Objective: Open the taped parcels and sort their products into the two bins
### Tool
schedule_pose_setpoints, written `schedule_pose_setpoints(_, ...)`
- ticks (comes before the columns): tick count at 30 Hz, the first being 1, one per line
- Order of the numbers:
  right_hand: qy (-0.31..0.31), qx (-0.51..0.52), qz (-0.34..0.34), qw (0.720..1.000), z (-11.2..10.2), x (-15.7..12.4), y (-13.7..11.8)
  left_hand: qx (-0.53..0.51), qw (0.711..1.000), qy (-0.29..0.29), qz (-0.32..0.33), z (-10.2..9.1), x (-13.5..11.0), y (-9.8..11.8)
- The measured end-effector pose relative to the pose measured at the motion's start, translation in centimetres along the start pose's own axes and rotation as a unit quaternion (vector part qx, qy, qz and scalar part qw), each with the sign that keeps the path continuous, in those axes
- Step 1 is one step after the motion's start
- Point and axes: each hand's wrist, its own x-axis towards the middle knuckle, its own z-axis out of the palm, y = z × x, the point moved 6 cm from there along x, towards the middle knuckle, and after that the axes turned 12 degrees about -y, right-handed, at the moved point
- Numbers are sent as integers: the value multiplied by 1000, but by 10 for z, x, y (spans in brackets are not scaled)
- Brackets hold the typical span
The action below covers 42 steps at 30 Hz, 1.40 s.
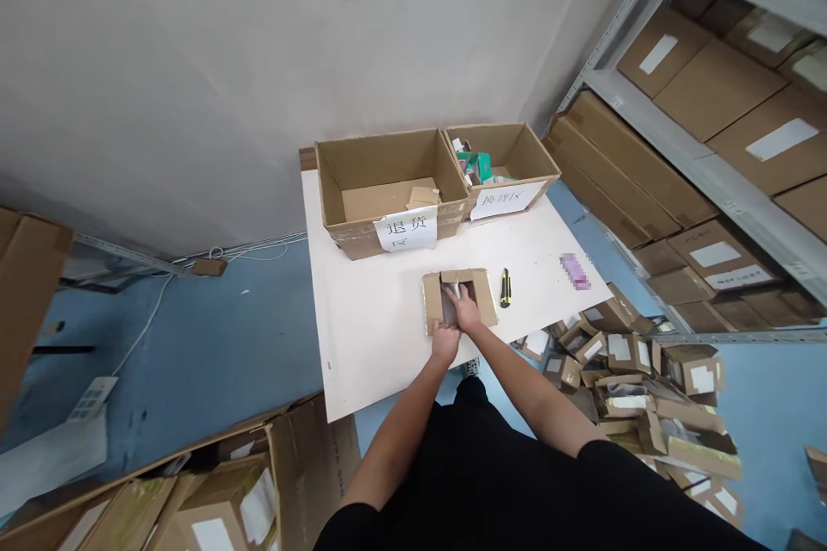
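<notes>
A small cardboard box [486, 300] stands on the white table with its flaps spread open. My left hand [445, 341] is closed on the near edge of this box. My right hand [465, 310] reaches into the opening, its fingers at some greyish, plastic-looking packing [448, 308]; how firmly they grip is hard to see. What lies under the packing is hidden. Just right of the box lies a yellow and black utility knife [505, 287], touched by neither hand.
Two large open cartons with paper signs, a left one [352, 239] and a right one [541, 186], stand along the table's [362, 344] back. A blurred pink item [575, 271] lies at right. Opened boxes [624, 396] litter the floor; shelving [685, 142] rises beyond.
</notes>
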Motion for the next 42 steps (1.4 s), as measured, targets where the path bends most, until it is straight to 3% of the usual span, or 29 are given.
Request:
schedule_pose_setpoints(5, 88, 50, -116, 988, -34, -26, -17, 24, 995, -4, -96, -30, -33, -49)
schedule_pose_setpoints(8, 154, 86, -161, 971, -55, -37, -8, 33, 990, -1, -136, -54, -63, -87)
schedule_pose_setpoints(11, 180, 148, -158, 959, -63, -30, 11, 36, 985, 6, -169, -75, -100, -125)
schedule_pose_setpoints(14, 149, 201, -127, 960, -51, -6, 29, 41, 980, 6, -195, -89, -136, -152)
schedule_pose_setpoints(17, 113, 188, -20, 975, -28, 18, 52, 54, 975, 27, -215, -97, -164, -163)
schedule_pose_setpoints(20, 100, 165, 81, 978, -8, 26, 71, 60, 965, 86, -239, -102, -180, -155)
schedule_pose_setpoints(22, 86, 159, 76, 981, 3, 29, 69, 41, 957, 133, -253, -101, -182, -138)
schedule_pose_setpoints(25, 48, 119, 51, 990, 20, 39, 53, -16, 963, 173, -207, -87, -162, -95)
schedule_pose_setpoints(28, -3, 88, 93, 992, 44, 54, 38, -56, 978, 160, -123, -59, -118, -49)
schedule_pose_setpoints(31, -12, 86, 123, 989, 67, 65, 28, -84, 984, 129, -87, -26, -65, -29)
schedule_pose_setpoints(33, 9, 83, 121, 989, 78, 67, 24, -107, 984, 103, -95, -6, -32, -35)
schedule_pose_setpoints(37, 15, 68, 75, 995, 87, 64, 28, -109, 980, 50, -157, 22, 20, -68)
schedule_pose_setpoints(42, 2, 61, 16, 998, 69, 63, 49, -31, 978, -72, -194, 51, 49, -88)
